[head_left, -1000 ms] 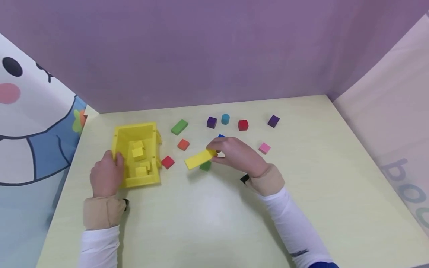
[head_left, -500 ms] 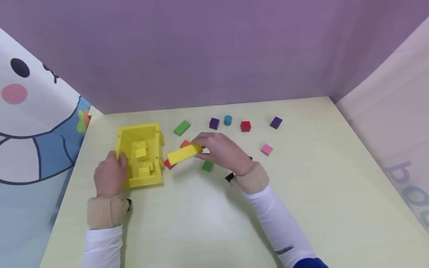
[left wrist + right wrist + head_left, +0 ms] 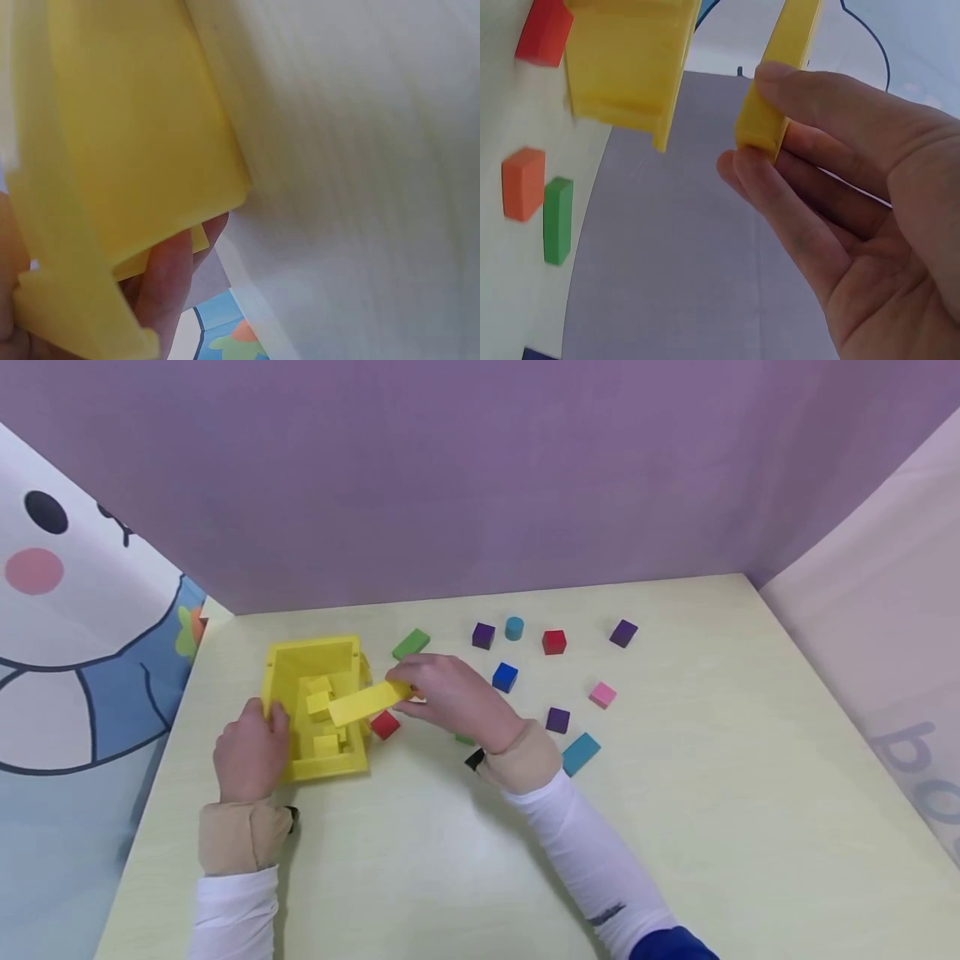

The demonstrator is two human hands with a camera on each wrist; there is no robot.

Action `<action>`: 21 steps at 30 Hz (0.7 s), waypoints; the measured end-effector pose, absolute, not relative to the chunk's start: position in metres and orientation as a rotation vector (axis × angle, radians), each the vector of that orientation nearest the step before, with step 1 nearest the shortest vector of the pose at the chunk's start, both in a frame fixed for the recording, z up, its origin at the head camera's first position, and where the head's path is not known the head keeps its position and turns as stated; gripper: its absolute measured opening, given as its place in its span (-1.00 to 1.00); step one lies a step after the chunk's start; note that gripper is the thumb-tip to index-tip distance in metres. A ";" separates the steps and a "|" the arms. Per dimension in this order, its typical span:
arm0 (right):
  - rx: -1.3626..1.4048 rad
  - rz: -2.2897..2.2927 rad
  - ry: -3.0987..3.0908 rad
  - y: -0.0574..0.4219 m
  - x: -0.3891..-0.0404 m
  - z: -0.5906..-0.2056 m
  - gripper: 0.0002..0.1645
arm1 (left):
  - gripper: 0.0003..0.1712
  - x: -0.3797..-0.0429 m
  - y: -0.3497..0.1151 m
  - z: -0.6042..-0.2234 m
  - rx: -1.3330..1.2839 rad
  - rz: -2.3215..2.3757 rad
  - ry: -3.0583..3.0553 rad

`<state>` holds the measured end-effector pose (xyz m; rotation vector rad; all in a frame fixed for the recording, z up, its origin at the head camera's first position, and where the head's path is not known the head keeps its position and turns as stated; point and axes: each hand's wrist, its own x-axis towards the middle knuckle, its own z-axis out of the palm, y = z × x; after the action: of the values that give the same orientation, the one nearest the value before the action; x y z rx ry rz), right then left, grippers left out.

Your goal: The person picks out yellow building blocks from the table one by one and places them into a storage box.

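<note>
My left hand (image 3: pixel 251 753) grips the left wall of a yellow plastic bin (image 3: pixel 362 763), thumb inside and fingers outside. Several yellow blocks (image 3: pixel 318 702) lie in the bin. With thumb and fingers, my right hand (image 3: pixel 457 700) pinches one end of a long yellow block (image 3: pixel 367 702); its free end reaches over the bin's right side. In the right wrist view the block (image 3: pixel 780 82) tilts away from the fingertips, apart from the bin (image 3: pixel 626 67). The bin's outer wall (image 3: pixel 142 127) fills much of the left wrist view.
Right of the bin lie a red block (image 3: pixel 385 725), an orange block (image 3: pixel 523 184) and a green block (image 3: pixel 411 643). Farther right are a blue cube (image 3: pixel 505 677), a teal block (image 3: pixel 581 753), a pink block (image 3: pixel 602 695) and several others. A purple wall (image 3: pixel 480 485) stands behind the table.
My right hand has carried the long yellow block leftward, from the middle of the table to over the bin's right side. My left hand keeps its grip on the bin.
</note>
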<state>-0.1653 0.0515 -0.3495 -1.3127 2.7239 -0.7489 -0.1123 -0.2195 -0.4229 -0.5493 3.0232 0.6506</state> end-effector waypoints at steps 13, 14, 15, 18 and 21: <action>-1.330 -0.685 2.771 0.013 -0.168 -0.358 -0.66 | -0.47 -0.112 -0.222 -0.425 -0.544 0.668 3.095; -1.335 -0.668 2.783 0.010 -0.169 -0.359 -0.67 | -0.48 -0.112 -0.221 -0.425 -0.545 0.670 3.095; -1.338 -0.655 2.790 0.008 -0.169 -0.360 -0.67 | -0.48 -0.112 -0.221 -0.425 -0.545 0.672 3.096; -1.348 -0.622 2.818 0.001 -0.170 -0.363 -0.69 | -0.50 -0.112 -0.221 -0.426 -0.555 0.672 3.105; -1.353 -0.597 2.846 -0.005 -0.171 -0.365 -0.70 | -0.50 -0.112 -0.220 -0.427 -0.560 0.672 3.109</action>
<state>-0.1711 -0.0046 -0.3650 -1.3532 2.8462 -0.5973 -0.1118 -0.2204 -0.4271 -0.5598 3.1086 0.6716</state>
